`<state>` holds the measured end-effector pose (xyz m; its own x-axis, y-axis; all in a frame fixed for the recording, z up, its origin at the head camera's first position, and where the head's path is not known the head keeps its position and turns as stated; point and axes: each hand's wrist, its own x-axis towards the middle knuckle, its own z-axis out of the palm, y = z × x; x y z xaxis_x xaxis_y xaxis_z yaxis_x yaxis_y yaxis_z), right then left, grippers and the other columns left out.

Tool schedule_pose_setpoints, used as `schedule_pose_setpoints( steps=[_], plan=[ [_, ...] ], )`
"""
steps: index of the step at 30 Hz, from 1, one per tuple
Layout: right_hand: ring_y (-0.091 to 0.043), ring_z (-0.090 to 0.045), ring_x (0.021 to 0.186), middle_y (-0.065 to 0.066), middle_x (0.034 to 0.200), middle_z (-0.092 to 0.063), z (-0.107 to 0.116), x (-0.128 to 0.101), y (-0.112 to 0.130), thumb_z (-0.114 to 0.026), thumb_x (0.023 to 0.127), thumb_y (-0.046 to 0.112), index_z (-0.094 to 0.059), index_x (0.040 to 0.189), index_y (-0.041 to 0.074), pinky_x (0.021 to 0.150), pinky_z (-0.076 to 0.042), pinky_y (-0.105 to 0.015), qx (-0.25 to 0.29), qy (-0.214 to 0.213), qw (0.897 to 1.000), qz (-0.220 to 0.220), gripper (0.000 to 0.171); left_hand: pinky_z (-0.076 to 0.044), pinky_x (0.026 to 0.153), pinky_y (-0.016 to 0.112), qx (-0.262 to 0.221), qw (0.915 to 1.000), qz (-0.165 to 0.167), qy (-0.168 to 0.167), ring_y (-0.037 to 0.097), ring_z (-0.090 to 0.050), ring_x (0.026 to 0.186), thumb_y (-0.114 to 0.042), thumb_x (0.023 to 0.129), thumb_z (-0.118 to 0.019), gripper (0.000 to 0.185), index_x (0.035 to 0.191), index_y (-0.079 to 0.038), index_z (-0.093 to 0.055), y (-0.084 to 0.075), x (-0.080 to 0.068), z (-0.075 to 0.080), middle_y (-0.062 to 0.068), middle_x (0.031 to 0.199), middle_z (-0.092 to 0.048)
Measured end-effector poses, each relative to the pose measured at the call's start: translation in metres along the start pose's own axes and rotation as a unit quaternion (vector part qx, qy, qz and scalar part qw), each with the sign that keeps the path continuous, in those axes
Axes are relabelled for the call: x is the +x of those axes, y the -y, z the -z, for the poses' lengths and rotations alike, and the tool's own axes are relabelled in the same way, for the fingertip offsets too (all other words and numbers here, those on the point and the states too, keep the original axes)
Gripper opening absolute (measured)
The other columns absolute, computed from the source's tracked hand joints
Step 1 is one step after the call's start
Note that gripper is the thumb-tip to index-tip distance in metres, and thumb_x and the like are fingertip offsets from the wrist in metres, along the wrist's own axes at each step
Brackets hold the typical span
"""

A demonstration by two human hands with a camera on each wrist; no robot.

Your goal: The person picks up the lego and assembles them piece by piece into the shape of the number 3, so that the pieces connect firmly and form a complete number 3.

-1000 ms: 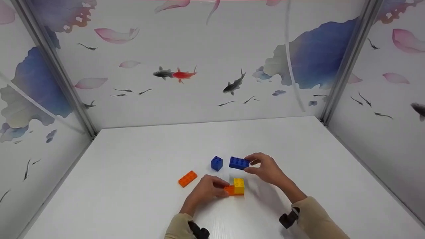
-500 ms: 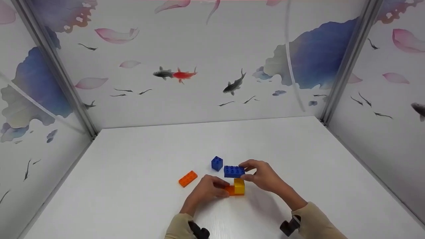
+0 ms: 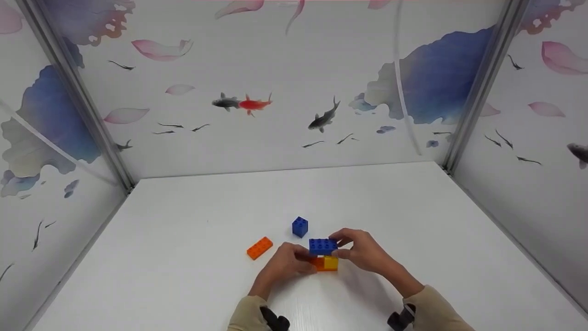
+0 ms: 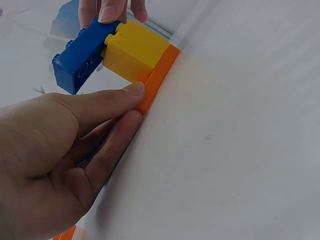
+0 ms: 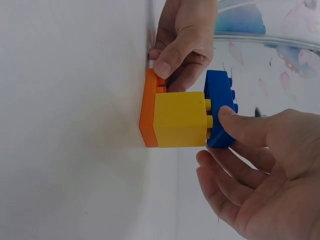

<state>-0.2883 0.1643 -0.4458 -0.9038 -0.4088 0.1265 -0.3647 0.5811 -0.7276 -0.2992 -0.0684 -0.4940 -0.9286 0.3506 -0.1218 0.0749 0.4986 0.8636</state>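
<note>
My left hand (image 3: 288, 263) pinches the left end of a flat orange toy brick (image 4: 159, 79) that lies on the white table. On that brick's right end sits a yellow brick (image 5: 181, 120), studs up. My right hand (image 3: 363, 250) holds a long blue brick (image 3: 323, 246) by its right end, between thumb and fingers. The blue brick is right over the yellow one and sticks out to the left above the orange brick. Yellow studs still show between the two in the right wrist view (image 5: 208, 120).
A small blue brick (image 3: 300, 227) stands behind the hands. Left of my left hand lies a second flat orange brick (image 3: 260, 248). Printed wall panels (image 3: 285, 142) enclose the white table (image 3: 193, 207) at the back and both sides.
My right hand has brought the long blue brick left and toward me, from behind the yellow brick to over it. My left hand has kept its pinch on the orange brick.
</note>
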Motion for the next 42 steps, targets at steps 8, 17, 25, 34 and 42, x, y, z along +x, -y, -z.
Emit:
schedule_pose_setpoints(
  steps=[8, 17, 25, 34, 42],
  plan=[
    [-0.028, -0.068, 0.105, -0.012, 0.117, -0.071, 0.002, -0.002, -0.001, -0.073, 0.089, 0.007, -0.068, 0.119, 0.006, 0.091, -0.059, -0.044, 0.009, 0.015, 1.000, 0.002, 0.030, -0.058, 0.095, 0.039, 0.000, 1.0000, -0.008, 0.003, 0.017, -0.066, 0.094, -0.014, 0.085, -0.080, 0.026, 0.111, -0.010, -0.076, 0.000, 0.000, 0.000, 0.002, 0.103, -0.075],
    [-0.028, -0.068, 0.106, -0.010, 0.116, -0.072, 0.006, -0.003, -0.002, -0.074, 0.090, 0.011, -0.070, 0.119, 0.009, 0.089, -0.059, -0.043, 0.000, 0.029, 0.999, 0.023, 0.030, -0.057, 0.096, 0.042, -0.005, 0.9999, -0.012, 0.003, 0.018, -0.068, 0.095, -0.011, 0.086, -0.078, 0.023, 0.109, -0.012, -0.078, 0.000, -0.001, 0.001, 0.002, 0.103, -0.076],
    [-0.030, -0.069, 0.108, -0.010, 0.117, -0.071, 0.008, -0.004, 0.000, -0.074, 0.089, 0.010, -0.070, 0.121, 0.008, 0.090, -0.060, -0.040, -0.002, 0.038, 0.999, 0.039, 0.032, -0.057, 0.096, 0.042, 0.001, 0.9998, -0.022, 0.002, 0.018, -0.067, 0.095, -0.011, 0.087, -0.077, 0.020, 0.107, -0.013, -0.079, 0.002, 0.000, 0.001, 0.002, 0.102, -0.077],
    [-0.029, -0.069, 0.108, -0.010, 0.117, -0.072, 0.011, 0.003, 0.001, -0.075, 0.089, 0.012, -0.072, 0.122, 0.009, 0.093, -0.059, -0.041, -0.001, 0.061, 0.998, 0.010, 0.033, -0.057, 0.096, 0.041, -0.009, 0.9999, -0.009, -0.003, 0.018, -0.067, 0.095, -0.010, 0.086, -0.078, 0.022, 0.108, -0.012, -0.078, 0.000, -0.001, 0.002, 0.003, 0.103, -0.077],
    [-0.031, -0.070, 0.109, -0.011, 0.118, -0.072, 0.017, 0.009, -0.002, -0.079, 0.085, 0.010, -0.073, 0.118, 0.009, 0.091, -0.060, -0.041, 0.024, 0.080, 0.996, -0.024, 0.034, -0.057, 0.096, 0.040, -0.002, 1.0000, 0.000, -0.003, 0.017, -0.066, 0.093, -0.011, 0.085, -0.079, 0.022, 0.108, -0.013, -0.078, -0.003, 0.001, 0.001, 0.001, 0.101, -0.076]
  ],
)
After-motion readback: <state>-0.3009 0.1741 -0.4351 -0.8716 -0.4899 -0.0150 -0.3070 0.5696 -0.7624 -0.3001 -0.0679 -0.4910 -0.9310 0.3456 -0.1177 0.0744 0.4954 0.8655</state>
